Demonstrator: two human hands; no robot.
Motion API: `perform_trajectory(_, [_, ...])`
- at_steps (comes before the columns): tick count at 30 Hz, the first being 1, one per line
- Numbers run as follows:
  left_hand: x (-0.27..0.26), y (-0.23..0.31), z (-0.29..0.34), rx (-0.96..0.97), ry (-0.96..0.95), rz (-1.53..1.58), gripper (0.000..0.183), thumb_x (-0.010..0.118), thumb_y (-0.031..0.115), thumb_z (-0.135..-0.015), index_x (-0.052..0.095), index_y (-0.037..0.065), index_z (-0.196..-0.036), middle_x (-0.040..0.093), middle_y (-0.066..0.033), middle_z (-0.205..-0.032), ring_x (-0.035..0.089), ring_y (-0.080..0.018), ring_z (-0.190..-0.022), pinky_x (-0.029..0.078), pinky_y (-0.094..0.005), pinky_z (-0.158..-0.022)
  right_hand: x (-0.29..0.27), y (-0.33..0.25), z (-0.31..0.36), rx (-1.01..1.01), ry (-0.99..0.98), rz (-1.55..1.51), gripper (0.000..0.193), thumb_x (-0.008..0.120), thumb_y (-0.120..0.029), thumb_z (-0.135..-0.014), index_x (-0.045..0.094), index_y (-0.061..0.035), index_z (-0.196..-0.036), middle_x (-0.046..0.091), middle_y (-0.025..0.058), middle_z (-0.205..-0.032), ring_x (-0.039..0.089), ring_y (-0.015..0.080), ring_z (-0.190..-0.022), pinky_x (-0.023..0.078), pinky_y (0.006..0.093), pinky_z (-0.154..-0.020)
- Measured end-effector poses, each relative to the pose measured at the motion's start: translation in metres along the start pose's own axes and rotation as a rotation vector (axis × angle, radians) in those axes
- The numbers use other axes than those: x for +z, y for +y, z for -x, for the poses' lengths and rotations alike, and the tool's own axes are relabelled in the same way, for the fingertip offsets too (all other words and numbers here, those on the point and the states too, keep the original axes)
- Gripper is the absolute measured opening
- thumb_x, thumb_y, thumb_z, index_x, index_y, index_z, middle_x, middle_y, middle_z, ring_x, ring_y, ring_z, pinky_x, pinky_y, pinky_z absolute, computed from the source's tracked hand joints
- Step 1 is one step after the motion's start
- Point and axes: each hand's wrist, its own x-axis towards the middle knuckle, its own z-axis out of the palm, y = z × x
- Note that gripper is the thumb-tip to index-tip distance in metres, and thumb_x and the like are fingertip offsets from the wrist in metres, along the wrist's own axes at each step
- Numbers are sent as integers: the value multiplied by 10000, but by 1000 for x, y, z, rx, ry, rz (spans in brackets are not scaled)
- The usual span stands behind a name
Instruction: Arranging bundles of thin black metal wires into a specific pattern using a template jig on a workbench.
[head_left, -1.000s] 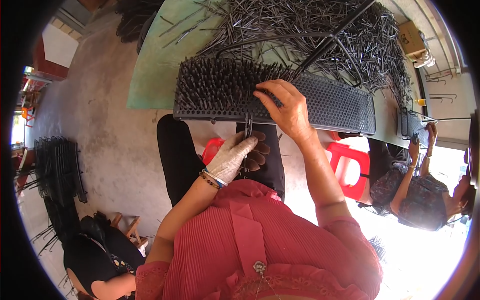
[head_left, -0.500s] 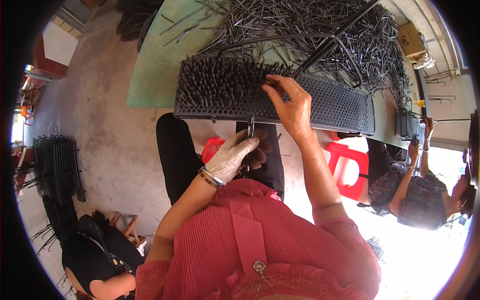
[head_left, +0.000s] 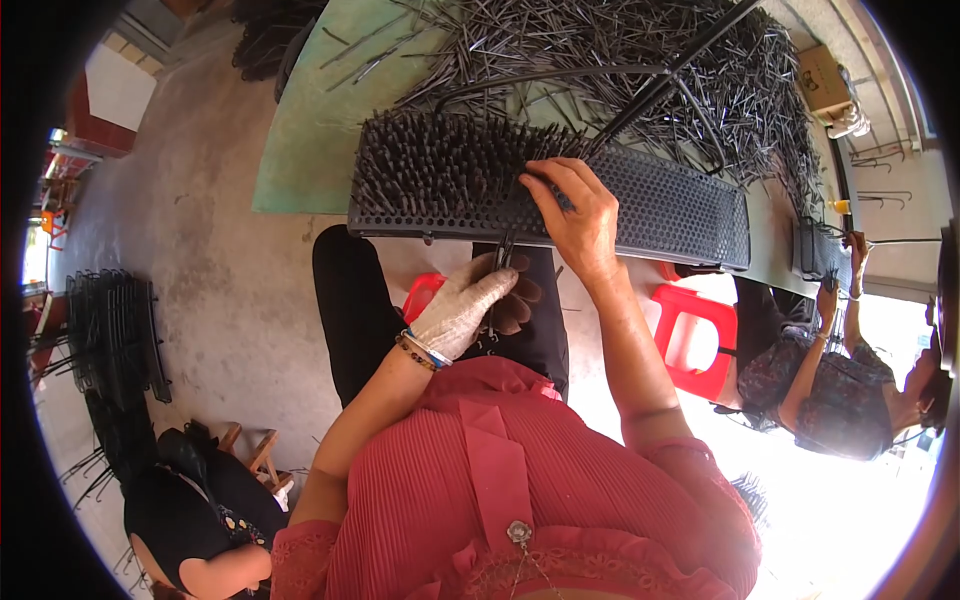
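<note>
A long black perforated panel [head_left: 670, 215] lies across the front of the table. Thin black rods [head_left: 430, 165] stand packed in the holes of its left part, while the right part shows bare holes. My left hand [head_left: 465, 305], in a worn whitish glove with dark fingertips, is closed around a small bundle of black rods [head_left: 504, 252] just below the panel's front edge. Bare and bent at the fingers, my right hand [head_left: 575, 205] is over the panel at the edge of the filled part. Thumb and forefinger are pinched there; whatever they hold is too small to make out.
A big heap of loose black rods [head_left: 620, 50] covers the green table [head_left: 310, 150]. A dark metal frame bar [head_left: 690, 55] slants over the panel. A red stool [head_left: 697, 345] stands at right, near a co-worker [head_left: 840, 390]. Another person [head_left: 205, 500] sits lower left.
My right hand has shifted slightly down and left over the panel. The rods in my left hand have tilted a little to the right; the panel has stayed put.
</note>
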Motion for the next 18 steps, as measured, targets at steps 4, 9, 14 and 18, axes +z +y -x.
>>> perform_trajectory(4, [0,2,4,7,-47,-4,375,525,249,-969,490,-10,-1238,644,-120,-973,623,-132,-724,510,-260,-631,-2,4,0,-136,-24,18,166,730,-34,-776,706,-19,-940,668,115,-917,657,255,-824,531,326,-725])
perform_trajectory(9, [0,1,2,13,12,6,351,512,246,-979,495,-7,-1222,641,-121,-962,621,-133,-721,494,-265,-615,-3,4,2,-158,-17,58,177,733,-38,-774,708,-19,-947,661,122,-937,655,260,-836,530,326,-736])
perform_trajectory(14, [-1,3,4,66,-51,41,357,507,271,-985,507,1,-1219,648,-103,-972,620,-116,-730,520,-250,-627,-18,-8,4,83,-35,-136,179,737,-102,-802,701,-13,-954,658,110,-883,647,231,-770,515,316,-686])
perform_trajectory(18, [4,10,8,125,-96,-29,382,497,304,-990,500,6,-1229,645,-94,-967,614,-106,-719,510,-233,-604,-25,-24,16,495,-421,-430,263,710,-211,-870,689,11,-1009,689,91,-845,623,122,-731,501,265,-662])
